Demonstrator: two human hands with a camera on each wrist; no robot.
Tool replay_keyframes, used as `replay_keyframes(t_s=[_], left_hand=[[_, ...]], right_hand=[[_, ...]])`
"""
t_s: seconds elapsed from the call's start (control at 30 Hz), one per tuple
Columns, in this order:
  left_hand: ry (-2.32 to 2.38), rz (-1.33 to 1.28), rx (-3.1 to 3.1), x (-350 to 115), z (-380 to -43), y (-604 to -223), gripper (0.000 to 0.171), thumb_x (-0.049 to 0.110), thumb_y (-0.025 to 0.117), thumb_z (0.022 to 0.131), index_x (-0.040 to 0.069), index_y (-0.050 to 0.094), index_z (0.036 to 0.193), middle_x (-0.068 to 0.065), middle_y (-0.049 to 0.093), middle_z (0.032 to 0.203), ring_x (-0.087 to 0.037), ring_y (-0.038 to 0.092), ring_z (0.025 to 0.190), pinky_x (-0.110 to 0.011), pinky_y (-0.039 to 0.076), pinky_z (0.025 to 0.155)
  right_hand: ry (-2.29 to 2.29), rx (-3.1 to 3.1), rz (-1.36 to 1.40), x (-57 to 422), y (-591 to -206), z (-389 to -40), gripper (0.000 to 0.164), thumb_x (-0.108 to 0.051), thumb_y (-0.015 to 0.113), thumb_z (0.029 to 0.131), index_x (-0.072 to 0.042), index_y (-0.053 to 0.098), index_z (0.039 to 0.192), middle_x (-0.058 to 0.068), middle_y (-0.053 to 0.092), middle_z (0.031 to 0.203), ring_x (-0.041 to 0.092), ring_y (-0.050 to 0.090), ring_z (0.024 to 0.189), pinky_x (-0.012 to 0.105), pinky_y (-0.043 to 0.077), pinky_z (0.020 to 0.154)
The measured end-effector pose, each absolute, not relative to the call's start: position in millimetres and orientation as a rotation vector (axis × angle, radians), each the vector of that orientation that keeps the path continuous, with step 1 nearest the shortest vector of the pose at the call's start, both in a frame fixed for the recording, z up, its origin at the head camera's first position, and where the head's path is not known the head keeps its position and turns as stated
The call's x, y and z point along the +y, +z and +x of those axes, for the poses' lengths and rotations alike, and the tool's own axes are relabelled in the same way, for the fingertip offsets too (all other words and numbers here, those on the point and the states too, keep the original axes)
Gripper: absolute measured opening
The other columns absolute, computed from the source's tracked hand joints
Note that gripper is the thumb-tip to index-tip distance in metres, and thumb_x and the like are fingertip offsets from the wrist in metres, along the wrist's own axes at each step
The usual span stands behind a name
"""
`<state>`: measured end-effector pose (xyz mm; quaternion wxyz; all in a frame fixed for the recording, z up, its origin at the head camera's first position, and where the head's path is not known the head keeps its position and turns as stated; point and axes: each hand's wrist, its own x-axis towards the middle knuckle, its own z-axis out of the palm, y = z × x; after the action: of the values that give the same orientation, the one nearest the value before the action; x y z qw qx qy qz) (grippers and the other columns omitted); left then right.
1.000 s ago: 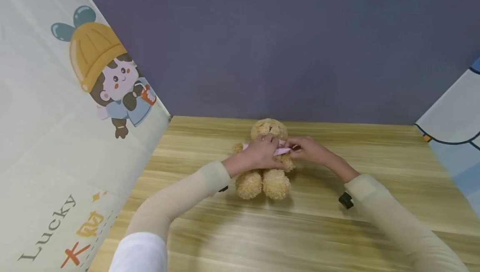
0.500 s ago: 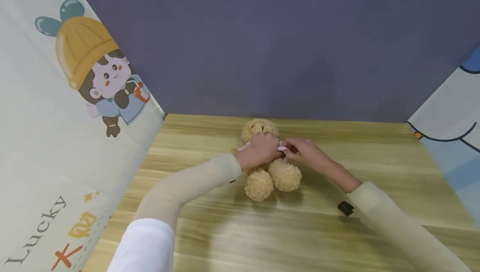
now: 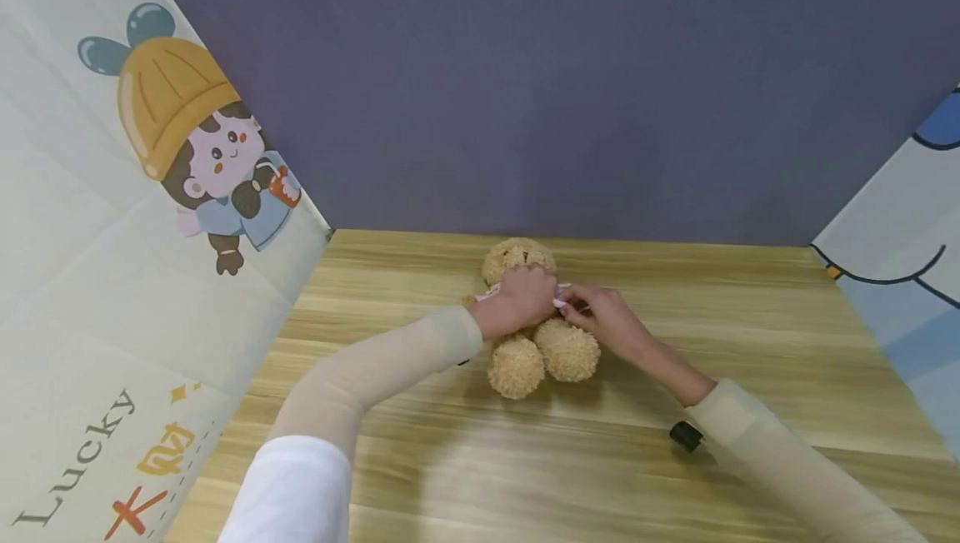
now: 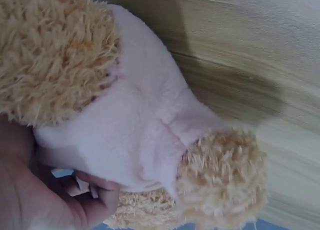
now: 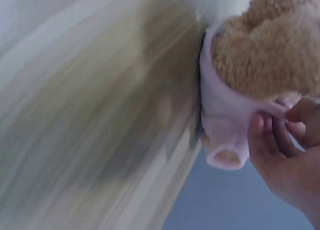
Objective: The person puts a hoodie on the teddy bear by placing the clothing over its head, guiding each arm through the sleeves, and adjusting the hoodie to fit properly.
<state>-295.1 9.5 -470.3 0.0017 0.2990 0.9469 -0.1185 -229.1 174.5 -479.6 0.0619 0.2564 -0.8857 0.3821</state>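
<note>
A tan teddy bear point(image 3: 517, 368) lies on its back on the wooden table, its feet toward me. A pink doll shirt point(image 4: 145, 90) is around its body, and one furry arm point(image 4: 220, 175) comes out of a sleeve in the left wrist view. My left hand point(image 3: 527, 300) lies across the chest with curled fingers, gripping the shirt's front. From the other side my right hand point(image 3: 603, 318) pinches the shirt's edge between thumb and fingers. In the right wrist view the pink sleeve opening point(image 5: 227, 157) shows fur inside. The left hand hides most of the bear's chest.
The wooden table point(image 3: 675, 310) ends at a dark purple wall point(image 3: 525, 93) behind the bear. A printed white panel point(image 3: 75, 276) borders the left side, another patterned panel point(image 3: 892, 251) the right. A small black object point(image 3: 686, 436) shows beside the right sleeve cuff.
Over the last second the left hand has shifted right and its fingers have curled at the shirt front. The bear's legs have tilted right. Recently the right hand has lowered slightly, still pinching the shirt.
</note>
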Motion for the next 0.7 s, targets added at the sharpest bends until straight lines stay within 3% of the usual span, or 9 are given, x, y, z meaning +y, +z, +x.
replay_keyframes(t_s=[0.17,0.33,0.4,0.47,0.6,0.7], left_hand=[[-0.324,0.997,2.99,-4.0,-294.4,-470.4,0.052,0.065,0.053,0.097,0.016,0.069,0.109,-0.004,0.067,0.104,-0.02,0.065,0.091,-0.038,0.059,0.074],[-0.241,1.1,2.95,-24.7,-287.1,-464.9,0.064,0.061,0.058,0.097,0.01,0.058,0.137,-0.011,0.062,0.133,-0.025,0.058,0.123,-0.041,0.049,0.102],[-0.19,1.125,2.917,-33.8,-282.6,-460.5,0.065,0.057,0.057,0.098,0.009,0.054,0.141,-0.013,0.059,0.137,-0.027,0.055,0.126,-0.043,0.045,0.108],[-0.144,1.13,2.884,-41.6,-277.3,-456.3,0.066,0.057,0.054,0.099,0.008,0.05,0.144,-0.016,0.057,0.137,-0.029,0.055,0.126,-0.044,0.043,0.11],[-0.031,1.102,2.835,-52.8,-267.0,-448.7,0.073,0.065,0.043,0.1,0.012,0.046,0.15,-0.019,0.052,0.142,-0.037,0.056,0.125,-0.051,0.051,0.101],[0.057,1.086,2.818,-55.2,-262.1,-444.2,0.07,0.065,0.032,0.103,0.015,0.052,0.148,-0.016,0.056,0.141,-0.036,0.057,0.123,-0.05,0.053,0.097]], right_hand=[[1.151,-2.755,0.662,189.2,-477.5,-228.7,0.02,-0.012,0.064,0.101,-0.004,0.07,0.118,0.015,0.073,0.111,0.031,0.072,0.096,0.041,0.06,0.082],[1.056,-2.809,0.514,211.7,-483.0,-223.3,0.019,-0.006,0.061,0.101,0.0,0.067,0.118,0.018,0.072,0.107,0.033,0.07,0.096,0.047,0.059,0.082],[1.03,-2.814,0.528,215.7,-489.1,-220.8,0.018,-0.002,0.062,0.099,0.002,0.067,0.115,0.018,0.072,0.104,0.032,0.07,0.093,0.046,0.059,0.08],[1.02,-2.804,0.547,215.5,-496.1,-217.8,0.017,0.0,0.063,0.098,0.002,0.069,0.113,0.017,0.072,0.103,0.032,0.07,0.091,0.045,0.059,0.078],[1.079,-2.757,0.518,209.7,-509.8,-215.8,0.02,-0.008,0.063,0.101,-0.002,0.069,0.119,0.016,0.072,0.108,0.034,0.071,0.094,0.047,0.06,0.08],[1.172,-2.707,0.482,204.1,-516.1,-214.7,0.024,-0.014,0.066,0.1,-0.002,0.069,0.121,0.017,0.071,0.11,0.036,0.071,0.096,0.048,0.06,0.082]])
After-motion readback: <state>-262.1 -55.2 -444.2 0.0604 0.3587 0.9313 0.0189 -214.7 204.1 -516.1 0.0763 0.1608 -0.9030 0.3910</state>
